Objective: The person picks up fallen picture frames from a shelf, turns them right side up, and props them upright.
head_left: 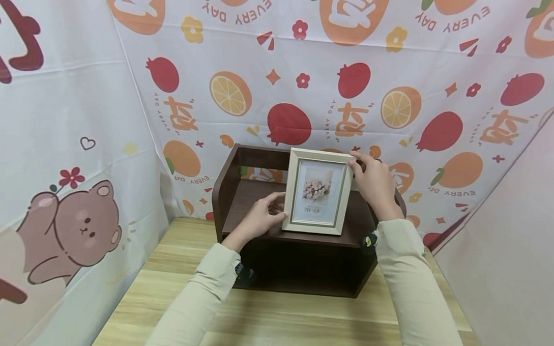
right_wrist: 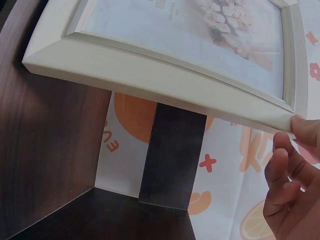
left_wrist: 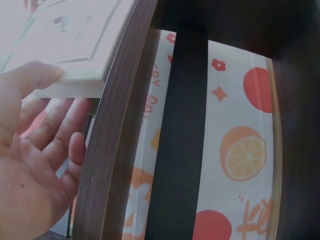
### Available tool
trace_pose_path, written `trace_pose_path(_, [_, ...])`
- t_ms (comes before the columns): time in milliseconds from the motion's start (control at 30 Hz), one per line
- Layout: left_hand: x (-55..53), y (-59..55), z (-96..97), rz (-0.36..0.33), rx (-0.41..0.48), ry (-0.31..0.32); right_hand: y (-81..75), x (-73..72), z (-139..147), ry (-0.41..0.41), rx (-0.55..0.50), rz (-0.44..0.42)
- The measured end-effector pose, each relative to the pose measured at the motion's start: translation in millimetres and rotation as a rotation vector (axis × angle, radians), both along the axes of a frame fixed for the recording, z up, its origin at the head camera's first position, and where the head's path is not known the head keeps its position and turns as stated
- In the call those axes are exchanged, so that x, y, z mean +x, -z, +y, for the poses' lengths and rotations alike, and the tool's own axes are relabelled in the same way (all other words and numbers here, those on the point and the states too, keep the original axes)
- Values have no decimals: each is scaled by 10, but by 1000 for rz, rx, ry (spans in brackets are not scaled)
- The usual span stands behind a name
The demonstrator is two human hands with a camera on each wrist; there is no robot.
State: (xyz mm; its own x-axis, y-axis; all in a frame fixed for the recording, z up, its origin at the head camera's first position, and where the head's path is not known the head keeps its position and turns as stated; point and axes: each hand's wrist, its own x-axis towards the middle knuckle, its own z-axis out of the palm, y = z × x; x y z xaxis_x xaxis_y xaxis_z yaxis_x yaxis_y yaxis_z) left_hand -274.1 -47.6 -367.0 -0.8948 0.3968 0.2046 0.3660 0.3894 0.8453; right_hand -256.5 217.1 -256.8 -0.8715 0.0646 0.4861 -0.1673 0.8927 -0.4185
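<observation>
A cream picture frame (head_left: 318,192) with a flower photo stands upright, leaning slightly back, on the upper board of a dark brown desk shelf (head_left: 256,233). The left hand (head_left: 263,216) holds the frame's lower left side. In the left wrist view, its thumb (left_wrist: 42,75) lies on the front edge and the other fingers reach behind. At the upper right corner, the right hand (head_left: 375,181) pinches the frame. The right wrist view shows this thumb (right_wrist: 305,129) on the border, with curled fingers behind it.
The shelf stands on a light wood-grain table (head_left: 272,320) and has a dark lower compartment (head_left: 296,268). Behind it hangs a fruit-print cloth (head_left: 272,55). A bear-print cloth (head_left: 87,227) hangs at the left, and a pale wall (head_left: 523,212) stands at the right.
</observation>
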Motion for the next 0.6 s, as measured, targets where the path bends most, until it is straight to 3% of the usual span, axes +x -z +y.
trace_pose_path(600, [-53, -2, 104, -3, 17, -32, 66, -84, 73, 12, -8, -4])
